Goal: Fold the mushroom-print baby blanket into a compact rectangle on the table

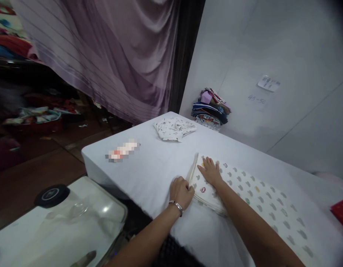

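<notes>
A white cloth with small grey prints [260, 196] lies spread on the white table [149, 163]. My left hand [181, 193], with a bracelet on the wrist, is closed on the cloth's left edge, which is lifted and folded over. My right hand [210, 171] lies flat, fingers spread, on top of the cloth just right of that fold, pressing it down.
A folded white printed garment [174, 128] lies farther back on the table. A pile of colourful folded clothes [212, 108] stands against the wall. A blurred small object [123, 150] lies at the left. A red item [342, 211] sits at the right edge. A purple curtain [118, 55] hangs behind.
</notes>
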